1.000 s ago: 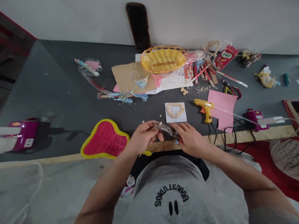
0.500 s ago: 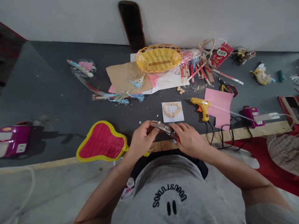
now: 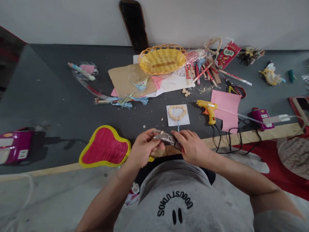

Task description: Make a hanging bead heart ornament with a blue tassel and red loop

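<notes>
Cutter: grey metal head, dull w/ lighter worn patches, blades pointing to the L side, pivot showing near the middle; a bit of red handle peeks out by the palm, rest hidden. It's held up just above the table's front edge, in front of the grey shirt. Pale bit, small & light wood-coloured, shows at the blades; can't tell if it's gripped btwn them.

R hand: fingers wrapped round the cutter's handle end, thumb side up near the pivot. L hand: fingers curled in, thumb & fingertips at the blade tips; can't tell if they pinch metal or a small pc.

Just beyond the hands: white card lying flat w/ heart ring on it, made of small beige pcs, & blue cord running down twd the R hand. To its R, yellow glue gun on its side, partly over pink sheet. L of the hands, red fan w/ yellow rim, near L forearm.

Farther back: yellow basket on papers, brown sheet w/ blue tassels by it, red-wrapped sticks, scissors, red carton, & dark phone leaning on the wall
</notes>
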Demonstrator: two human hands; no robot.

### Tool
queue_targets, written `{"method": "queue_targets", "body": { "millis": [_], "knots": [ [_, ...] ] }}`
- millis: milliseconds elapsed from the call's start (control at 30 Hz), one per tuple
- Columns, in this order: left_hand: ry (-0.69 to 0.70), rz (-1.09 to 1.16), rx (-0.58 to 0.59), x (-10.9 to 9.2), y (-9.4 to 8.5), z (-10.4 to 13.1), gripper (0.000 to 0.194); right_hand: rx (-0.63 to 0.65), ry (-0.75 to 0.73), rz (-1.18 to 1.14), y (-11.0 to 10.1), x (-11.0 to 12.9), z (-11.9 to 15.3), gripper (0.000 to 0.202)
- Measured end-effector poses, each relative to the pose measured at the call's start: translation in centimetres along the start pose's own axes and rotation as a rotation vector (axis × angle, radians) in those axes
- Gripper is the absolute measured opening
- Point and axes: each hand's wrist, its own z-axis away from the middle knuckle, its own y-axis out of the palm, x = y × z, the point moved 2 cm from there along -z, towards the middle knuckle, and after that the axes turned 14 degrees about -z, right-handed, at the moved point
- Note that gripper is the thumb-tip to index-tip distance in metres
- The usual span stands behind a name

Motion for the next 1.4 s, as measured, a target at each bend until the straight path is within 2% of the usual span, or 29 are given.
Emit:
{"method": "queue_targets", "body": {
  "millis": [133, 267, 333, 400, 533, 667, 733, 833, 933, 1000, 1067, 1167, 1233, 1300, 1400],
  "knots": [
    [0.073, -0.120, -0.065, -0.3, 0.2, -0.3, 0.026, 0.051, 0.055, 0.042, -0.4, -0.1, -0.5, 0.052],
    [0.324, -0.357, -0.290, -1.1, 0.5, -0.3, 0.017, 0.023, 0.102, 0.055, -1.1, 0.0, -0.7, 0.054],
    [0.369, -0.377, -0.327, -1.1, 0.6, -0.3, 0.014, 0.011, 0.113, 0.056, -1.2, 0.1, -0.6, 0.058],
    [0.301, -0.278, -0.270, -0.8, 0.6, -0.5, 0.015, 0.017, 0.104, 0.049, -1.1, 0.2, -0.5, 0.060],
    [0.080, -0.001, -0.079, 0.0, 0.3, -0.8, 0.023, 0.035, 0.059, 0.030, -0.9, 0.1, -0.2, 0.062],
    [-0.041, 0.113, 0.054, 0.1, 0.0, -0.6, 0.031, 0.036, 0.000, 0.023, -0.6, -0.1, -0.1, 0.067],
    [-0.048, 0.116, 0.061, 0.0, 0.1, -0.6, 0.031, 0.043, -0.004, 0.024, -0.6, -0.2, -0.2, 0.063],
    [-0.015, 0.057, -0.001, 0.1, 0.4, -0.9, 0.029, 0.065, 0.046, 0.056, -0.6, -0.3, -0.5, 0.053],
    [0.111, -0.028, -0.128, 0.0, 0.8, -1.3, 0.024, 0.052, 0.082, 0.077, -0.9, -0.4, -0.7, 0.054],
    [0.168, -0.038, -0.173, -0.3, 0.9, -1.2, 0.022, 0.039, 0.085, 0.069, -1.1, -0.4, -0.7, 0.060],
    [0.131, 0.021, -0.124, -0.4, 0.8, -1.1, 0.023, 0.052, 0.076, 0.047, -1.2, -0.3, -0.7, 0.065],
    [-0.007, 0.171, 0.077, -0.5, 0.6, -0.6, 0.029, 0.075, 0.030, 0.004, -1.2, -0.2, -0.5, 0.069],
    [-0.046, 0.235, 0.183, -0.6, 0.2, -0.2, 0.031, 0.069, -0.013, -0.012, -1.2, -0.1, -0.4, 0.070],
    [-0.039, 0.264, 0.236, -0.5, -0.1, -0.1, 0.031, 0.058, -0.045, -0.014, -1.0, -0.1, -0.4, 0.069],
    [-0.038, 0.247, 0.245, -0.2, -0.3, -0.5, 0.030, 0.058, -0.036, 0.002, -0.8, -0.3, -0.6, 0.064]
  ]
}}
